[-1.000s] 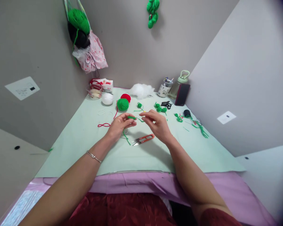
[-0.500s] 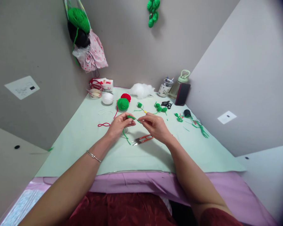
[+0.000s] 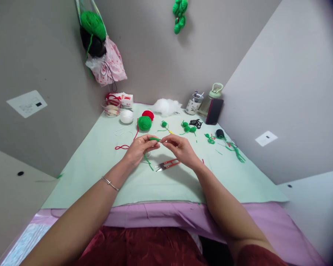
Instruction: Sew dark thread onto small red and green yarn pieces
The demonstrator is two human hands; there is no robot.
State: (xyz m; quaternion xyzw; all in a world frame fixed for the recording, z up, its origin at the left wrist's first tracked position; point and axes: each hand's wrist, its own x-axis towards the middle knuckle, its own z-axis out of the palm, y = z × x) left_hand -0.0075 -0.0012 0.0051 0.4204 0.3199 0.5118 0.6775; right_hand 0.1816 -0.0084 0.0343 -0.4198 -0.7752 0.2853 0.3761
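My left hand [image 3: 140, 147] pinches a small green yarn piece [image 3: 154, 139] above the pale green mat [image 3: 99, 159]. A green strand [image 3: 147, 160] hangs from it down to the mat. My right hand [image 3: 181, 149] meets it from the right, fingertips pinched on the end of the same green piece. Red-handled thread snips [image 3: 168, 164] lie on the mat just below both hands. A green yarn ball [image 3: 144, 123] sits behind my left hand, with a red strand [image 3: 123, 146] trailing to its left.
At the back stand a white ball [image 3: 126, 116], a red ball [image 3: 148, 114], white stuffing [image 3: 166, 106], a cup [image 3: 193, 104], a bottle [image 3: 210, 98] and a dark phone [image 3: 214, 111]. Small green crochet bits [image 3: 188, 128] and yarn scraps [image 3: 235, 149] lie right. Bags [image 3: 102, 55] hang on the wall.
My right hand has moved left toward my left hand, and its fingertips now pinch the green piece. The left hand has stayed in place.
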